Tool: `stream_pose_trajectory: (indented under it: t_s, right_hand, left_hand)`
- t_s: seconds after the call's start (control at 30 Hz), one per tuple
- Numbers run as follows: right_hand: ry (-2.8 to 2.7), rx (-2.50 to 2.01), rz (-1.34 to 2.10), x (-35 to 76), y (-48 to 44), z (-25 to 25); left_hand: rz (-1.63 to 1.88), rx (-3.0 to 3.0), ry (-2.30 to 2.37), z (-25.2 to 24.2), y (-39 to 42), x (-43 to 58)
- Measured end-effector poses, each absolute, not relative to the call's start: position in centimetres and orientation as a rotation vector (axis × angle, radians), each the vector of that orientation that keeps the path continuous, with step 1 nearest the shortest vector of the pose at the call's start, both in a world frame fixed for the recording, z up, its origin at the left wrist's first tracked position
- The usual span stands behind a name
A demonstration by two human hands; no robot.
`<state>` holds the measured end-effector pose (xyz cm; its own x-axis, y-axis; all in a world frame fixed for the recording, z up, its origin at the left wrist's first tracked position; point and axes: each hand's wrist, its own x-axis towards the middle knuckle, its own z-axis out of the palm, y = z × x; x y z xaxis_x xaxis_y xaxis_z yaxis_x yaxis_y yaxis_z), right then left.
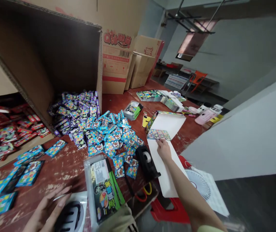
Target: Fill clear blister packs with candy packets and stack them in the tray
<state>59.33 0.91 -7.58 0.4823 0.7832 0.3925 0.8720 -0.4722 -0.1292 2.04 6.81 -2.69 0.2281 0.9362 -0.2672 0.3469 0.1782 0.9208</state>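
My right hand point(163, 149) reaches into an open white cardboard box point(169, 175) with a raised lid. Its bunched fingers touch the lower edge of a colourful printed strip point(159, 134) lying there. At the lower left, my left hand point(49, 207) has its thumb and fingers curved around a thin whitish sliver, perhaps tape. Beside it lies a grey-and-black slotted object point(71, 212), partly cut off by the frame. A black tape dispenser point(147, 164) stands against the box's left side. Between my hands sits a clear plastic case point(101, 190) of black and green printed cards.
Blue candy packets point(113, 138) are heaped mid-table, with purple packets point(79, 109) spilling from a large carton point(75, 54). Red packets point(12, 132) fill the left. Scissors point(144, 195) are near the front edge, above a red stool point(170, 211). A pink bottle point(207, 115) stands at right.
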Motion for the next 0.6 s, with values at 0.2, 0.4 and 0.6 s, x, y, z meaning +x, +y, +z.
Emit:
stream_pose_trajectory:
  t_s: [0.2, 0.4, 0.6]
  right_hand:
    - [-1.228, -2.212, -0.457, 56.9, 1.2, -3.0]
    - [-1.564, -1.624, -0.142, 43.1, 3.8, 1.7]
    - [-2.087, -1.520, 0.759, 30.6, 10.3, -1.7]
  left_hand:
    - [0.927, 1.302, 1.326, 0.7, 7.0, 1.2]
    - [0.908, 1.635, 1.364, 1.4, 5.7, 2.3]
    - [0.206, 2.359, 0.695, -2.8, 2.1, 9.5]
